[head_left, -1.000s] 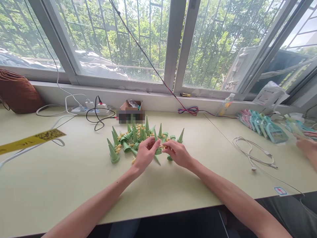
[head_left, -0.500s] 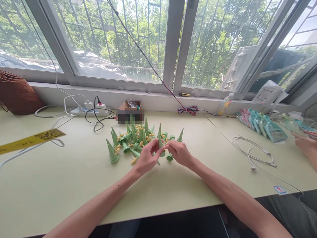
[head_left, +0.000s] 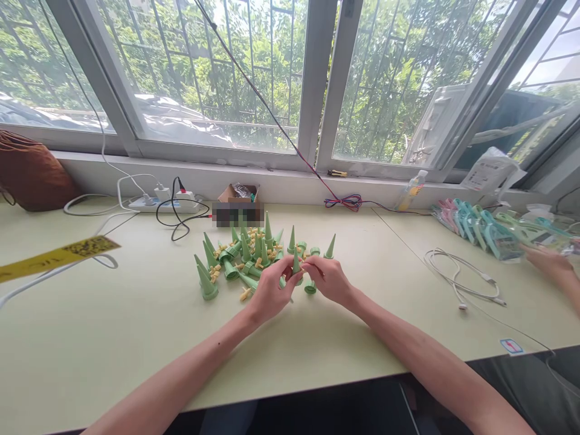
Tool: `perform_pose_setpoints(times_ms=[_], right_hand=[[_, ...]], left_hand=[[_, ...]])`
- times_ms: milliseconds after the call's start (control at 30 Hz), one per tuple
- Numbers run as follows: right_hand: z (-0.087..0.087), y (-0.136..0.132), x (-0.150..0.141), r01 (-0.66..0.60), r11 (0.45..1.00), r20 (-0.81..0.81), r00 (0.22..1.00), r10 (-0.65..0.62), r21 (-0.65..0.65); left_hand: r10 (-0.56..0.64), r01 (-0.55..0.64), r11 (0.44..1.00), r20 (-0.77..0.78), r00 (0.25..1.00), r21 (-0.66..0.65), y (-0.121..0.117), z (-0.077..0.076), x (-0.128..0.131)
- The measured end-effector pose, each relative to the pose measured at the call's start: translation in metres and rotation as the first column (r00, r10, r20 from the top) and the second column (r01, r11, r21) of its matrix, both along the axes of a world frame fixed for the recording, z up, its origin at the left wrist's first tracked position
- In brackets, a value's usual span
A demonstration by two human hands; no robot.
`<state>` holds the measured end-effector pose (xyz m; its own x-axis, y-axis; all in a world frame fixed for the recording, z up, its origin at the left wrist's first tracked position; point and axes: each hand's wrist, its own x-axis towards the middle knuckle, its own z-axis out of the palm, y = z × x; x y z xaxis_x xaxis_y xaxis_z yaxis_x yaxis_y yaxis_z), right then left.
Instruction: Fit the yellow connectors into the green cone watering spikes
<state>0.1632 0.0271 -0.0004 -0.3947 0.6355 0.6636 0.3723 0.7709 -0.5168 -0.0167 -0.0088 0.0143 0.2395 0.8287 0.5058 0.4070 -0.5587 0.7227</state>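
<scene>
My left hand (head_left: 275,286) is closed around a green watering spike (head_left: 296,261), a plastic cone held with its tip pointing up. The fingers of my right hand (head_left: 329,278) pinch at the side of that spike, where a small bit of yellow shows; the fingers mostly hide it. Behind and to the left of my hands lies a pile of similar green spikes (head_left: 207,284), some standing and some on their sides. Small yellow valve pieces (head_left: 245,294) are scattered among them. Just beneath my right hand is a green ring-shaped cap (head_left: 310,289).
An open cardboard box (head_left: 226,194) stands behind the pile, near a power strip (head_left: 149,204) with cables. To the right lie a coiled white cable (head_left: 435,260) and a row of teal, green and pink plastic items (head_left: 493,232). Another person's hand (head_left: 550,266) reaches in there.
The spike in my hands has shifted slightly down and to the right. At the far right, the other person's hand has moved left, and a green item there now lies nearer the row.
</scene>
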Motion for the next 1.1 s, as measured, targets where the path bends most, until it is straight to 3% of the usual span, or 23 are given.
perform_pose_setpoints(times_ms=[233, 533, 1100], right_hand=[[0.000, 0.000, 0.000, 0.027, 0.999, 0.007, 1.000, -0.027, 0.022], [0.002, -0.002, 0.000, -0.078, 0.997, 0.001, 0.997, 0.078, 0.019], [-0.001, 0.002, -0.001, -0.068, 0.990, 0.000, 0.998, 0.068, 0.127]], left_hand=[[-0.019, 0.039, 0.992, 0.162, 0.987, -0.123, 0.000, -0.001, 0.003], [0.034, 0.068, 0.966, 0.384, 0.923, -0.248, 0.004, 0.008, 0.003], [0.026, 0.063, 0.968, 0.349, 0.937, -0.242, 0.003, 0.005, 0.002]])
